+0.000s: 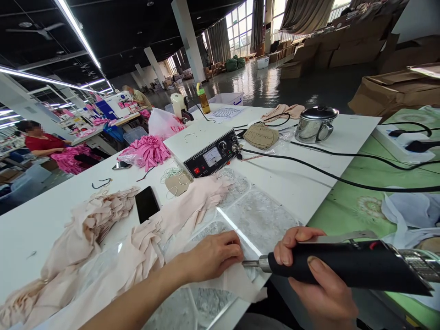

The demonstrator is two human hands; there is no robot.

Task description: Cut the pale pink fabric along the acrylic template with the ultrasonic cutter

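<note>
My right hand [319, 279] is wrapped round a black handheld ultrasonic cutter [343, 263], held level with its thin metal tip pointing left. A flat lever runs along the tool's top. My left hand [213, 254] rests with curled fingers on a thin beige fabric piece [242, 282], right beside the tip; its fingertips are partly hidden. Under the fabric lies a clear, scuffed sheet with rounded outlines [268, 215]. More beige pieces [144, 243] overlap in a long row to the left, and a crumpled beige heap [89, 224] lies beyond them.
Behind my hands stands a black control box [211, 153] with a meter. A phone [146, 204], pink strips [151, 151], a steel cup [316, 123] and a bottle [203, 98] are on the white table. Black cables [309, 166] cross its right side. Co-workers sit far left.
</note>
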